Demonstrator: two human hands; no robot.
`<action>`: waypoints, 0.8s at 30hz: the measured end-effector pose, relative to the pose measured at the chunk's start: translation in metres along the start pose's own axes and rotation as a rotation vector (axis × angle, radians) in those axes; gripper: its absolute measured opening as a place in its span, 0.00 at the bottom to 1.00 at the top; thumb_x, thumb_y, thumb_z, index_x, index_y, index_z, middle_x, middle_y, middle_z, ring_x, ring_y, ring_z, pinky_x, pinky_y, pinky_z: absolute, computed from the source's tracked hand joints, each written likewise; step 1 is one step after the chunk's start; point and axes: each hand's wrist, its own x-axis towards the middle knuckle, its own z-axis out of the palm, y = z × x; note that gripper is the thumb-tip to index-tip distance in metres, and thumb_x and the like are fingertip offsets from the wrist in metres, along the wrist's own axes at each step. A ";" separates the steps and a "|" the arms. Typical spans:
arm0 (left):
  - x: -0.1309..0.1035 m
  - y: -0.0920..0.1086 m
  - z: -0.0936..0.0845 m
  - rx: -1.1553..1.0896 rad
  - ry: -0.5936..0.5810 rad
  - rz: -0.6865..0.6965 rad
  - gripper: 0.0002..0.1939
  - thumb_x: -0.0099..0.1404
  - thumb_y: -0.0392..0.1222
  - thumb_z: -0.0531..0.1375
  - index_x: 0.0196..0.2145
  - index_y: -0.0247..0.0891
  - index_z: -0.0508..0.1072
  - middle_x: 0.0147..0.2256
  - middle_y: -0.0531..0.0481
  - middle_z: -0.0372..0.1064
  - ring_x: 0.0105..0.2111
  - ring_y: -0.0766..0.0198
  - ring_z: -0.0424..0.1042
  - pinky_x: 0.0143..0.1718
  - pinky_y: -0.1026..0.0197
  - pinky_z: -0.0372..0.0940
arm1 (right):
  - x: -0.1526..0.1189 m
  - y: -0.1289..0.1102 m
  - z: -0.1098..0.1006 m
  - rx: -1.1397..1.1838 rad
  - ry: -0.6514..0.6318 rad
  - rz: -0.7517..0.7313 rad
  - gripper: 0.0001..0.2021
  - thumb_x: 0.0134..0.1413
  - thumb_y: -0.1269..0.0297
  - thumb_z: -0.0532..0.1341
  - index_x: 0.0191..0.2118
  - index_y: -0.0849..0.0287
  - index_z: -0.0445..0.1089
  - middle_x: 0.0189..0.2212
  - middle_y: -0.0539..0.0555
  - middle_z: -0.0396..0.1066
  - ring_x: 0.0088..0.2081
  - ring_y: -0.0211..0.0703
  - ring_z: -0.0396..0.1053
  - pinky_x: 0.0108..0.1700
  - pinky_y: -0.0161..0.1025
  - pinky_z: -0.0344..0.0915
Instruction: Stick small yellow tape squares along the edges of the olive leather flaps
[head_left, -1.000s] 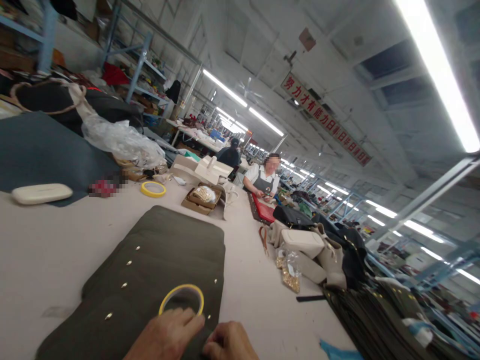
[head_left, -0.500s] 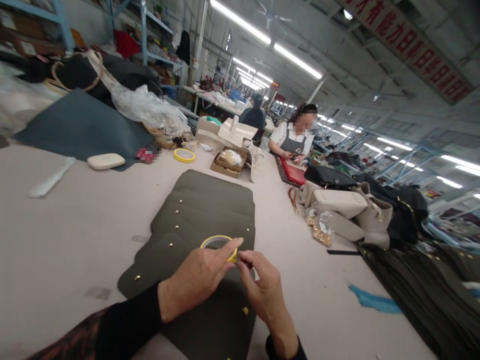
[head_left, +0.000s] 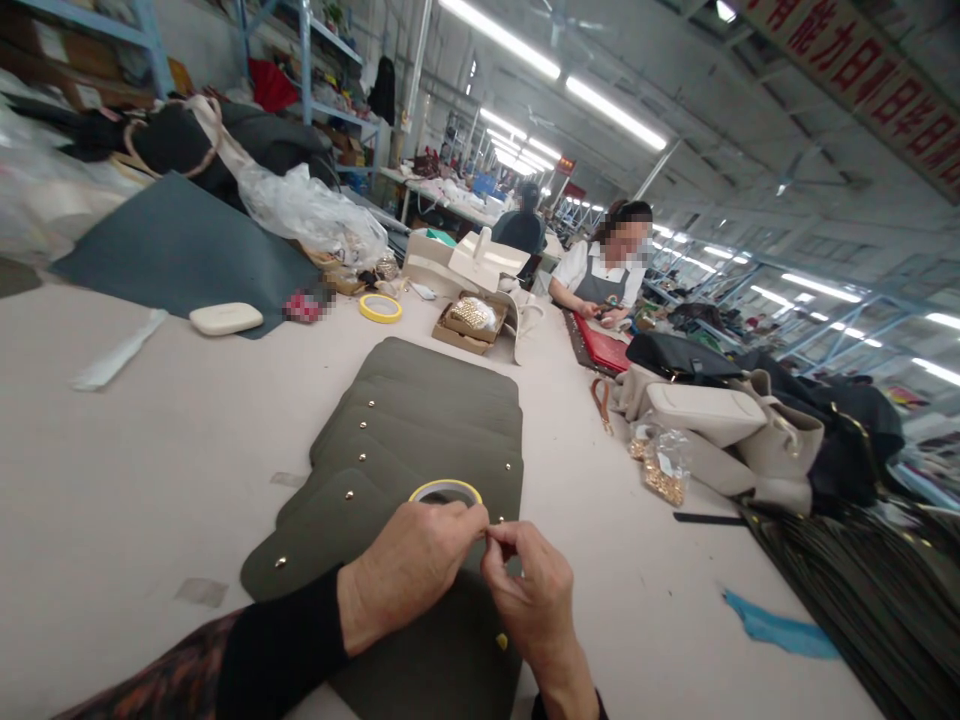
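My left hand (head_left: 420, 565) is closed on a yellow-edged roll of tape (head_left: 445, 488), whose upper rim shows above the knuckles. Just right of it, my right hand (head_left: 531, 580) pinches at the tape roll's edge with thumb and forefinger; whatever lies between the fingertips is too small to make out. Both hands meet over overlapping dark olive panels (head_left: 442, 400) with small gold studs along their edges. A small yellow piece (head_left: 502, 641) lies on the lowest panel, beside my right hand.
A second tape roll (head_left: 380, 308), a white case (head_left: 226, 319) and an open box (head_left: 469, 325) stand farther back. Bags (head_left: 705, 410) and dark folded pieces (head_left: 847, 560) fill the right side. Across the table a person (head_left: 607, 265) handles red material (head_left: 604, 348).
The fingers of my left hand have curled in around the tape roll, and both hands have drawn together at its edge. The view has shifted slightly, moving the surroundings right.
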 end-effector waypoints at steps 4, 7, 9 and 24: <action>0.007 0.001 0.005 0.072 0.100 0.087 0.10 0.69 0.34 0.48 0.32 0.39 0.65 0.27 0.53 0.64 0.26 0.63 0.65 0.26 0.62 0.58 | 0.005 0.006 0.004 0.375 -0.037 0.484 0.08 0.52 0.63 0.59 0.27 0.59 0.70 0.18 0.49 0.68 0.20 0.36 0.66 0.24 0.33 0.64; 0.006 0.002 0.012 0.065 0.145 0.140 0.11 0.70 0.34 0.46 0.33 0.39 0.65 0.27 0.53 0.64 0.26 0.63 0.64 0.27 0.62 0.59 | 0.010 0.029 0.005 0.609 -0.004 0.748 0.12 0.47 0.56 0.63 0.26 0.61 0.69 0.16 0.48 0.67 0.18 0.36 0.65 0.22 0.33 0.64; 0.003 0.001 0.017 0.086 0.106 0.118 0.10 0.71 0.34 0.47 0.34 0.39 0.65 0.28 0.52 0.64 0.27 0.63 0.64 0.29 0.61 0.60 | 0.011 0.048 0.003 0.648 -0.021 0.860 0.15 0.43 0.53 0.66 0.27 0.63 0.70 0.17 0.49 0.68 0.18 0.37 0.66 0.21 0.33 0.64; -0.003 -0.002 0.034 0.160 -0.223 0.006 0.06 0.69 0.33 0.52 0.35 0.37 0.67 0.35 0.47 0.66 0.34 0.57 0.64 0.33 0.56 0.64 | 0.016 0.057 -0.001 0.053 -0.353 0.469 0.10 0.53 0.63 0.57 0.27 0.59 0.73 0.23 0.51 0.74 0.26 0.40 0.70 0.30 0.35 0.65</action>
